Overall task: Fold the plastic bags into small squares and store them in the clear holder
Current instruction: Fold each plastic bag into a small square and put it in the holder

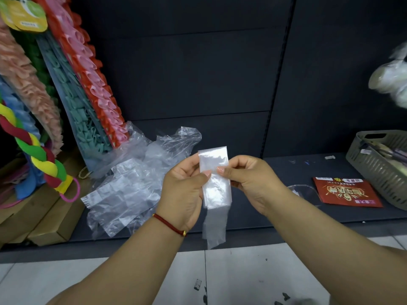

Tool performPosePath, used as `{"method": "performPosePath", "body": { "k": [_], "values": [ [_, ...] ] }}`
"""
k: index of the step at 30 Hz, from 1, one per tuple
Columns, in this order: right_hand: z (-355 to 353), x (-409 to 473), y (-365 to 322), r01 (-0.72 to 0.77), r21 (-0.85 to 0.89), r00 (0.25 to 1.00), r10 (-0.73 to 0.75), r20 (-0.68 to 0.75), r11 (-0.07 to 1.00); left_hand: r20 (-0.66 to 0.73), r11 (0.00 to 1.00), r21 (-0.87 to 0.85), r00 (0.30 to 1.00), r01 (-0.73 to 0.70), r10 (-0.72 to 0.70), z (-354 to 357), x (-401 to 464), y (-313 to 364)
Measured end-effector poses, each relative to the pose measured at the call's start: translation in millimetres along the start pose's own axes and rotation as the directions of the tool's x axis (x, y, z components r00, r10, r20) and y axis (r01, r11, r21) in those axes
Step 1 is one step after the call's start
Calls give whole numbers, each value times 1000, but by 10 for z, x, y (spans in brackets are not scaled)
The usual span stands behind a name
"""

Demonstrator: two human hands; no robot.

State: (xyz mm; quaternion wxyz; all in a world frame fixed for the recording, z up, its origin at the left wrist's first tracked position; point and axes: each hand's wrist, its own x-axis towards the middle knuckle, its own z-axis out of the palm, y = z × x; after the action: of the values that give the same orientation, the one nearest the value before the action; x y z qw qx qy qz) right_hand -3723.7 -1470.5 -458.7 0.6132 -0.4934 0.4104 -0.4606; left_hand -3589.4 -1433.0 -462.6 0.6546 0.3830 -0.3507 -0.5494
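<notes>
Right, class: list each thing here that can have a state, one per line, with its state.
Folded bag: a narrow strip, tail hanging loose, not yet square.
Left hand: pinches the strip.
Right hand: pinches the strip.
Loose bags: unfolded, heaped on the shelf.
Grey basket: holding items.
Red packet: lying flat.

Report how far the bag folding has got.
Done: nothing visibly stored. A clear holder, if that is it beside the red packet, shows no squares. In hand: left hand and right hand pinch one bag folded into a long strip. Left: the loose bag pile on the shelf.
</notes>
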Motion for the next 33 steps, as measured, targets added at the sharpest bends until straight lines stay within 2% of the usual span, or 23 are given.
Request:
{"method": "performPosePath", "body": {
  "k": [5,8,10,11,14,17,20,23,26,30,33],
  "values": [
    [11,8,30,97,-28,993,-99,-69,995,-84,999,30,996,35,-32,3,17,-33],
    [-20,43,16,127,-24,980,-129,-150,992,-49,946,304,993,115,-105,-14,-9,-71],
    [-43,61,16,130,-43,975,-135,-175,991,-41,869,486,996,94,-85,-19,-38,-103],
    [-46,61,16,122,-61,977,-131,-168,991,-61,848,523,996,89,-67,-31,-34,-119],
    [-32,43,0,39,-176,987,-65,-145,984,-115,861,505,993,69,-12,-75,-1,-97],
    [-46,16,-33,-141,-303,985,104,-134,942,-143,891,449,990,73,-9,-127,34,-53],
    [-64,-30,-41,-321,-283,944,328,-22,904,-149,910,409,989,74,-14,-149,48,-10],
    [-34,-73,-14,-416,-194,889,442,116,888,-144,914,398,989,80,-24,-144,44,24],
    [-15,-54,39,-410,-119,891,425,160,904,-138,912,390,987,129,-81,-107,20,48],
    [-37,-14,72,-296,-98,942,308,133,950,-140,888,403,973,223,-181,-92,3,64],
    [-62,-6,67,-211,-73,961,220,166,975,-116,865,437,969,247,-218,-108,-31,67]
  ]
}}
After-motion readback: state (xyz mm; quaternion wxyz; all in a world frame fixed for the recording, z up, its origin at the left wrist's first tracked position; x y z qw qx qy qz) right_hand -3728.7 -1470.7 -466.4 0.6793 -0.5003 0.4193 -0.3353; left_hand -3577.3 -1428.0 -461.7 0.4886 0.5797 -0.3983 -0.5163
